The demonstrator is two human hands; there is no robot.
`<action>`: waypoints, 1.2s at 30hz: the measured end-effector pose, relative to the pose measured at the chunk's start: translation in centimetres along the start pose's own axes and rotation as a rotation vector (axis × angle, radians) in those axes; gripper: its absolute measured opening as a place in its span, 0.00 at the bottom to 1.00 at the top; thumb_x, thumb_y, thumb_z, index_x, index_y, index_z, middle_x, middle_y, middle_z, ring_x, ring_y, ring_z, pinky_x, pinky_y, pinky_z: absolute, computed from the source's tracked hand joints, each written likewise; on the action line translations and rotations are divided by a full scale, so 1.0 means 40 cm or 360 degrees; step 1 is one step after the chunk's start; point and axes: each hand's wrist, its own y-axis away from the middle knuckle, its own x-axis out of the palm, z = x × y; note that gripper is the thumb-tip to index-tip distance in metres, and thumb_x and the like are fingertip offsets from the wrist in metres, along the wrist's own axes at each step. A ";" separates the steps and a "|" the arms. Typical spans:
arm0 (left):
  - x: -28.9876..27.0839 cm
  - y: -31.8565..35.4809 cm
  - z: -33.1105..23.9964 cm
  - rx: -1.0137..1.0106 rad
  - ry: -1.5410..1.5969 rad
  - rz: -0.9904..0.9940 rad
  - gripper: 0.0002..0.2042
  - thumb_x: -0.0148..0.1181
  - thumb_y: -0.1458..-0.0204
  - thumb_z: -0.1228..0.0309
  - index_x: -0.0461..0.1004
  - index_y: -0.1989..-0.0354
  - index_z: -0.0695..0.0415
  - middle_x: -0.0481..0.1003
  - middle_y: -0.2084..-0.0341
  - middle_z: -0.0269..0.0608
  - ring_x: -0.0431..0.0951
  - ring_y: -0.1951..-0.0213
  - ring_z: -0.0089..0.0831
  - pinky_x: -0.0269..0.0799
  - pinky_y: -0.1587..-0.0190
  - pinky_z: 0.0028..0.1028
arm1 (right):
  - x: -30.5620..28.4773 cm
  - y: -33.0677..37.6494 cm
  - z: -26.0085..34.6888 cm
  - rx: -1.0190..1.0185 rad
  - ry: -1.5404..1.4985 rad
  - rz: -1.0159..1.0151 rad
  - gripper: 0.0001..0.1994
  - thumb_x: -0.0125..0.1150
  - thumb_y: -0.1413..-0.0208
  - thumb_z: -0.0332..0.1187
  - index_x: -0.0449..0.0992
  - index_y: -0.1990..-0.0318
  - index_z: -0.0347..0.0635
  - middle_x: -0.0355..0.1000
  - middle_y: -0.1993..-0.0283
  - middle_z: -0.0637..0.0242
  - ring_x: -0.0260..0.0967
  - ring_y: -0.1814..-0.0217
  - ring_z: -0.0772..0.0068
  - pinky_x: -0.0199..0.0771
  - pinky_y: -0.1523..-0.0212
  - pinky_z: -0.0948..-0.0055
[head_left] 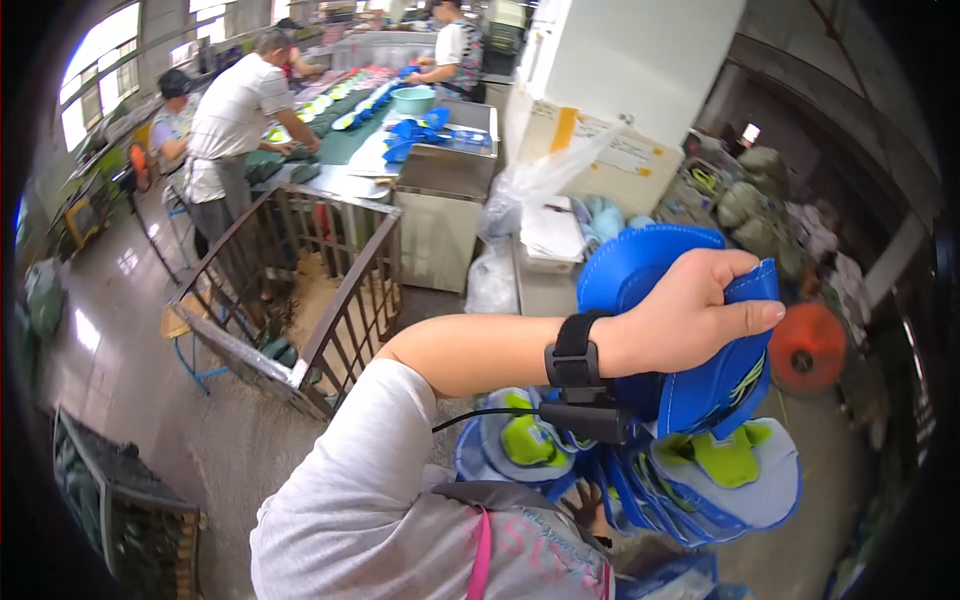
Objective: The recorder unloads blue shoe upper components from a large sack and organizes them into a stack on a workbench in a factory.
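Our left hand reaches across to the right, its grip closed, thumb and fingers pinching the edge of a blue stitched piece. That piece hangs above a stack of blue pieces with lime-green lining. A black wrist strap with a box and cable sits over a second pile to its left. Our right hand, near us, spreads its fingers beside the stack; we cannot tell whether it touches it.

A railed cart stands between us and part of the far surface, where co-workers lean over rows of pieces. A white pillar blocks the far middle; clear plastic hangs by it. An orange disc stands right, with bundles farther off.
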 end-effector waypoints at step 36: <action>-0.468 0.019 0.929 -0.0554 -0.0937 -0.0515 0.11 0.56 0.50 0.69 0.69 0.61 0.62 0.71 0.67 0.51 0.71 0.63 0.48 0.66 0.60 0.34 | -0.065 -1.282 0.793 -0.0288 -0.0275 0.0703 0.39 0.58 0.49 0.42 0.43 0.35 0.38 0.45 0.35 0.56 0.46 0.36 0.63 0.44 0.38 0.70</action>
